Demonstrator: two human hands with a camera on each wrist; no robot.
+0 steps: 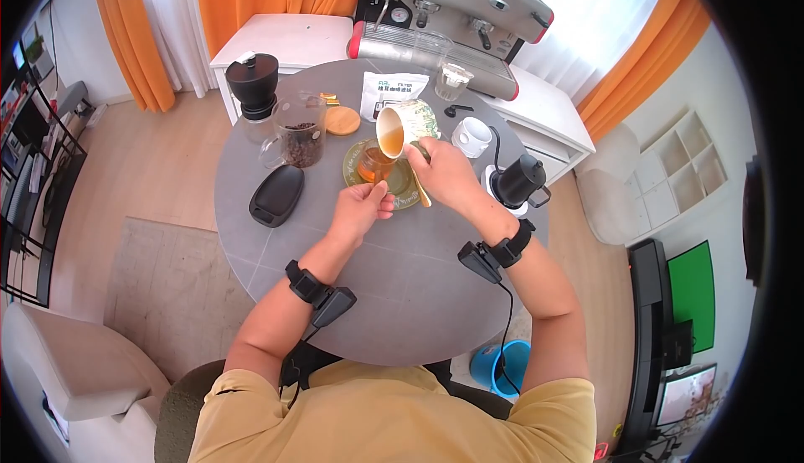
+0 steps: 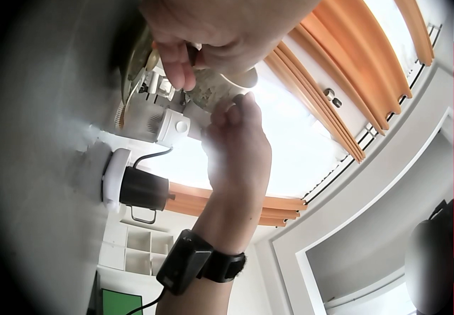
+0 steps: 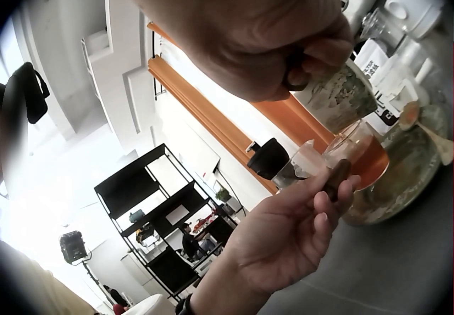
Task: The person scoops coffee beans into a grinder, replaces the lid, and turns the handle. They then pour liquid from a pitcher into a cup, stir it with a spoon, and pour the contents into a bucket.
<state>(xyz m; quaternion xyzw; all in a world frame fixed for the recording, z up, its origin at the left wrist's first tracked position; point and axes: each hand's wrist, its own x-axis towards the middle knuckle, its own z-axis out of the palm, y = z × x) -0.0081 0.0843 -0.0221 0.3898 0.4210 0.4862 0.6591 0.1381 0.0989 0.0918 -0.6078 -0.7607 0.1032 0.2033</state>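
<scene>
My right hand (image 1: 452, 178) grips the handle of a floral-patterned mug (image 1: 416, 118), which is tipped to the left with amber liquid at its mouth. Just below that mouth is a small glass cup (image 3: 372, 165) holding amber liquid, over a green patterned plate (image 1: 405, 197). My left hand (image 1: 358, 212) pinches the glass cup's brown handle (image 3: 337, 177) between thumb and fingers. On the plate's right side lies a wooden spoon (image 1: 422, 188).
Left on the round grey table (image 1: 377, 295) are a hand grinder (image 1: 253, 82), a glass jug of coffee beans (image 1: 301, 140) and a black oval object (image 1: 276, 196). Behind are a wooden lid (image 1: 342, 120) and white bag (image 1: 389, 90). A white cup (image 1: 471, 137) and black kettle (image 1: 519, 180) stand right.
</scene>
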